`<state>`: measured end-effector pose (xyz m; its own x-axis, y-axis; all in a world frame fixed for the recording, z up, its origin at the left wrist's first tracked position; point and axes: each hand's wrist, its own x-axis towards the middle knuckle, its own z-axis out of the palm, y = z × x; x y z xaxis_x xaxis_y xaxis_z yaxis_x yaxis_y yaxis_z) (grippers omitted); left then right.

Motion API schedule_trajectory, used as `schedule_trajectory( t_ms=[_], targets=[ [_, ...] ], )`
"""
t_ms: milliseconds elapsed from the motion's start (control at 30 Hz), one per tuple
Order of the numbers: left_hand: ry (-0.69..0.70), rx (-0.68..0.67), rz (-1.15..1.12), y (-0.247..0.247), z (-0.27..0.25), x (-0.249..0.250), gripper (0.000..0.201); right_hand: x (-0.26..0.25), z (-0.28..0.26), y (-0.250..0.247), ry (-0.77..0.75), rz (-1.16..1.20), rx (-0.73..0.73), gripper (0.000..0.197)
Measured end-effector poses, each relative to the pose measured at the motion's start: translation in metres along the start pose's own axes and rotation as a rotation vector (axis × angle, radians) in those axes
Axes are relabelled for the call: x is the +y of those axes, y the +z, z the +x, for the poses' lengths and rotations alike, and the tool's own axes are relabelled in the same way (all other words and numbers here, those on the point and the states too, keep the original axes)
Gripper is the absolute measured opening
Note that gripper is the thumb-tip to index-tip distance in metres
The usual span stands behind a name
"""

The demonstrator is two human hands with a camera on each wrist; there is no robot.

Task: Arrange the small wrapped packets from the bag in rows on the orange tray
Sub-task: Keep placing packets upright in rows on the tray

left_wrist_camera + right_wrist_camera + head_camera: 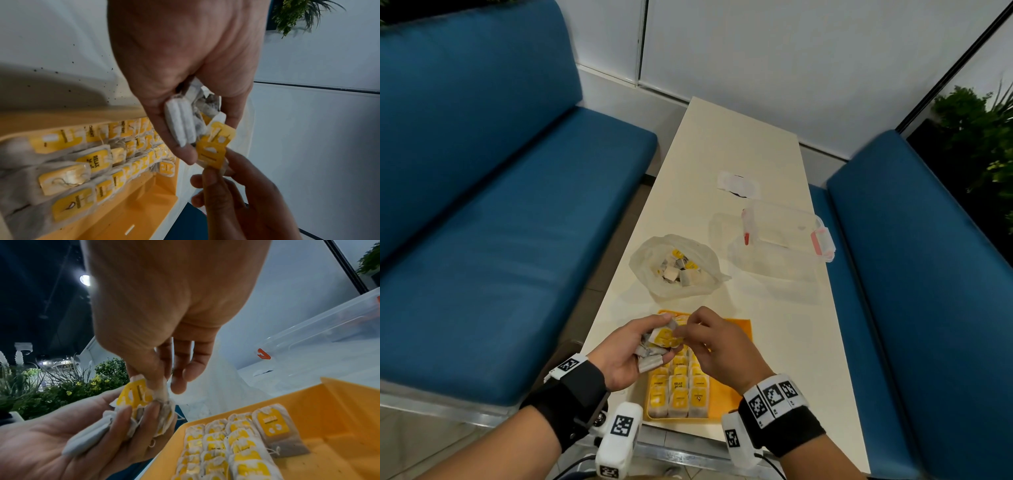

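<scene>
The left hand [626,349] cups a bunch of tea bags [185,120] above the orange tray [726,407]; the right hand [709,346] pinches one yellow-tagged tea bag [136,394] from it (rows lie just below), plastic bag [678,263] beyond.

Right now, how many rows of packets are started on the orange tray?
3 rows run side by side along the left part of the orange tray. Their far ends are hidden under the left hand and right hand.
</scene>
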<state>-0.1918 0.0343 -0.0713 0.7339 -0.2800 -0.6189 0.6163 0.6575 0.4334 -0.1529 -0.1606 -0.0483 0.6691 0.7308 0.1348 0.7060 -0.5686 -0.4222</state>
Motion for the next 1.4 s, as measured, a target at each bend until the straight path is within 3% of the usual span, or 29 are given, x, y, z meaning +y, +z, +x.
schedule_trajectory(
  t_ms=[400,533,667,800,900,1033,1133,1400],
  targets=[
    [0.021,0.033,0.005,0.004,-0.001,0.002,0.031,-0.006,-0.002,-0.001,0.011,-0.062,0.091,0.007],
    [0.019,0.009,0.020,0.006,-0.003,0.004,0.028,-0.006,-0.004,-0.003,0.075,-0.064,0.101,0.013],
    [0.004,0.016,-0.002,0.006,-0.003,0.006,0.037,-0.007,-0.003,-0.008,0.218,0.101,0.115,0.014],
    [0.008,0.014,-0.031,0.004,-0.003,0.008,0.030,-0.004,0.000,-0.014,0.383,0.288,0.149,0.003],
    [0.012,0.020,-0.045,0.001,-0.002,0.009,0.037,0.000,0.002,-0.017,0.530,0.443,0.207,0.016],
    [0.022,0.015,-0.068,-0.002,0.000,0.010,0.052,0.002,0.005,-0.021,0.601,0.691,0.287,0.009],
    [0.040,0.018,-0.069,-0.003,0.001,0.009,0.052,0.001,0.006,-0.028,0.618,0.808,0.330,0.005],
    [0.055,0.013,-0.067,-0.004,-0.003,0.008,0.037,0.011,0.001,-0.034,0.663,0.688,0.278,0.009]
  ],
)
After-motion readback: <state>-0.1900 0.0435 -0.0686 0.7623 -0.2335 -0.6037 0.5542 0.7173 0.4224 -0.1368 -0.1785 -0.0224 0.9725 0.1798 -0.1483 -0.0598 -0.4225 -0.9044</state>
